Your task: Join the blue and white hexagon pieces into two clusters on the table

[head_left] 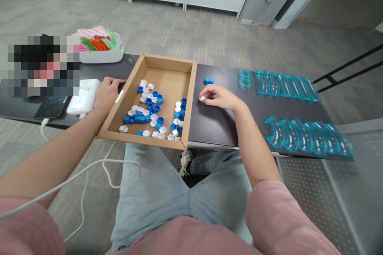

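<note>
Between the thumb and fingers of my right hand (220,97) is a small white hexagonal piece (202,98), held at the dark table's surface just right of the cardboard tray (194,103). Just beyond that hand lie blue hexagonal pieces (208,81), side by side on the table. Inside the tray are many loose blue and white hexagonal pieces (151,107), mostly toward its near side and along its right wall. My left hand (108,93) rests on the table against the tray's left side, its fingers stretched out and partly spread.
Teal clear plastic pieces stand in two rows, a far row (287,85) and a near row (308,137), on the right. A small teal stack (244,79) is beside them. Left are a white device (83,96) with cables, a dark phone (52,106) and a white basket (103,55).
</note>
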### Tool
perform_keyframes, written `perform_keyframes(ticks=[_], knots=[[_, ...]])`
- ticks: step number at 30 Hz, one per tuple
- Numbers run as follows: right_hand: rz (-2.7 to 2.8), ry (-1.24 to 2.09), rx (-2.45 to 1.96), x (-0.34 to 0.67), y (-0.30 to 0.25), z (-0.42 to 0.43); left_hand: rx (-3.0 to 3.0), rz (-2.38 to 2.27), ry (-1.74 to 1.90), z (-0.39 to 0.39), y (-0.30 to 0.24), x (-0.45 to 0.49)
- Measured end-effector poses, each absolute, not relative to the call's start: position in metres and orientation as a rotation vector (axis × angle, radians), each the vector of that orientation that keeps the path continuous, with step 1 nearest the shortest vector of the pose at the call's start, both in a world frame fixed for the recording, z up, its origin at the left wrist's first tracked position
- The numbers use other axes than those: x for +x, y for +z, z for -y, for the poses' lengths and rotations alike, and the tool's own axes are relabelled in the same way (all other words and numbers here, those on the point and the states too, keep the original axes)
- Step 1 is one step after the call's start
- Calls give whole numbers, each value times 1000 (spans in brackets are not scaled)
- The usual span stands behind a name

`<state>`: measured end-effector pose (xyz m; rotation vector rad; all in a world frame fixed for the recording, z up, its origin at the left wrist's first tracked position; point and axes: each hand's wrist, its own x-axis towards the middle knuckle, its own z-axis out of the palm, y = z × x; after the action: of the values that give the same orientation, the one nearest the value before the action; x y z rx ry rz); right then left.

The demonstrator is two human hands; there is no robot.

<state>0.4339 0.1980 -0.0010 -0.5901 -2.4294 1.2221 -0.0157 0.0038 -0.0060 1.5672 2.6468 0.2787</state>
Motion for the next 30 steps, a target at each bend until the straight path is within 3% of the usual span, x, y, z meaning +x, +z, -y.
perform_keyframes(ticks=[11, 19, 25, 30], knots=[[2497, 1220, -637, 438, 1, -201, 1541, -2611, 276, -4, 3, -9], [2252, 922, -708, 410, 14, -186, 1559, -2578, 328, -1, 1, -6], [2939, 641, -314, 335, 57, -163, 1585, -2601, 431, -1, -7, -8], [3272, 429, -403, 301, 55, -165, 1598, -2595, 427, -2, -9, -8]])
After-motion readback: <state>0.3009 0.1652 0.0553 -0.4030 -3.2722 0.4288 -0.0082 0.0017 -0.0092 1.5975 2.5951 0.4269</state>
